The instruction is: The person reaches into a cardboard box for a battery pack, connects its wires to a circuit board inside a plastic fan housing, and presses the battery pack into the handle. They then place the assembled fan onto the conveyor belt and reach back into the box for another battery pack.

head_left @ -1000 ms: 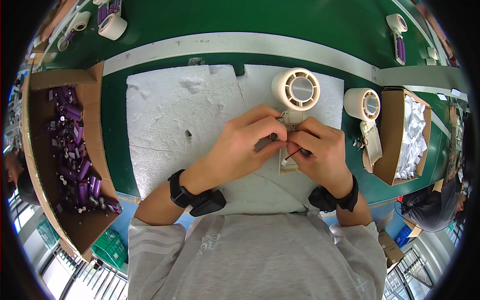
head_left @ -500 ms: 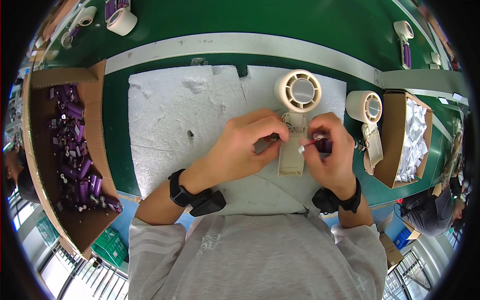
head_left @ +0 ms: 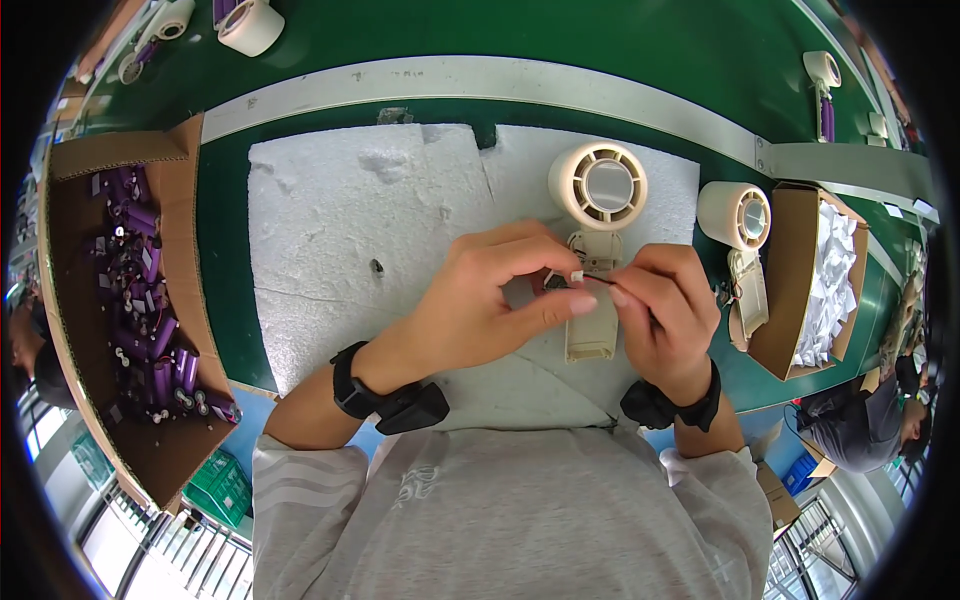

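Note:
A cream handheld fan lies on the foam pad, its round head (head_left: 604, 186) at the far end and its open handle shell (head_left: 590, 335) toward me. Over the handle, my left hand (head_left: 500, 285) is closed, with a small dark part (head_left: 554, 281), perhaps a circuit board, between thumb and fingers. A small white connector (head_left: 577, 276) sits at those fingertips. From it, thin dark and red wires (head_left: 600, 281) run to my right hand (head_left: 668, 315), which pinches them between thumb and forefinger. Whether my right palm holds anything more is hidden.
White foam pad (head_left: 340, 230) lies beneath the work. At left stands a cardboard box (head_left: 185, 290) of purple battery cells; at right, another fan (head_left: 735, 215) and a box (head_left: 785, 270) of white packets. A metal rail (head_left: 480, 80) crosses the far side.
My right hand has turned and brought the wires with the white connector leftward to my left fingertips. The purple battery seen in my right hand earlier is out of sight now.

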`<state>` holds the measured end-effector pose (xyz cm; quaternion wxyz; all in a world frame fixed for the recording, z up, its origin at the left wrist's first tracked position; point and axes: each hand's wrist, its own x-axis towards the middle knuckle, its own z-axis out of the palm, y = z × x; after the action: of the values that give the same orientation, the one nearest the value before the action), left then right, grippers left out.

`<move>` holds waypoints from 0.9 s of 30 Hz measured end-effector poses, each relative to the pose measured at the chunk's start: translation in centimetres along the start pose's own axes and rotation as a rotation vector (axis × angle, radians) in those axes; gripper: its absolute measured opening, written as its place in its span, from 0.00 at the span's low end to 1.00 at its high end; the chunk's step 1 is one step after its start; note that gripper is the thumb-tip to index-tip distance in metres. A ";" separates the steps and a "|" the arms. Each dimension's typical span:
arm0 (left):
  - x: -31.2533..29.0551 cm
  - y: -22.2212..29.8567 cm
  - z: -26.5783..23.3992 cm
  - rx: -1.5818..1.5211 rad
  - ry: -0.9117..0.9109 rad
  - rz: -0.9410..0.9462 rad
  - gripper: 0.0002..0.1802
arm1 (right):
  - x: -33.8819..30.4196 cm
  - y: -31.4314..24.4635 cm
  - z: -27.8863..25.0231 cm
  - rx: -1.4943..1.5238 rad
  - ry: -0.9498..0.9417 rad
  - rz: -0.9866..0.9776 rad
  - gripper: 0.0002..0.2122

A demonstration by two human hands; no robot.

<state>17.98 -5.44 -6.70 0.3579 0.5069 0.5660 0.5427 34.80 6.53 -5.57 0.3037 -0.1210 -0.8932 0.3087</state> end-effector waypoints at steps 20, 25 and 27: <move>-0.1 0.2 -1.1 -0.307 -0.026 -0.235 0.06 | 0.6 -0.3 0.1 -0.005 -0.158 0.092 0.10; -0.1 0.5 -1.6 -0.180 -0.108 -0.218 0.09 | 0.2 -0.6 0.6 0.045 -0.073 0.181 0.11; 0.0 0.5 -1.7 -0.106 -0.138 -0.189 0.10 | 0.2 -0.6 0.7 0.036 -0.068 0.165 0.11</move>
<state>16.42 -5.97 -5.95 0.4718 0.4678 0.5558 0.4997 34.19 5.85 -5.56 0.2491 -0.1782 -0.8842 0.3528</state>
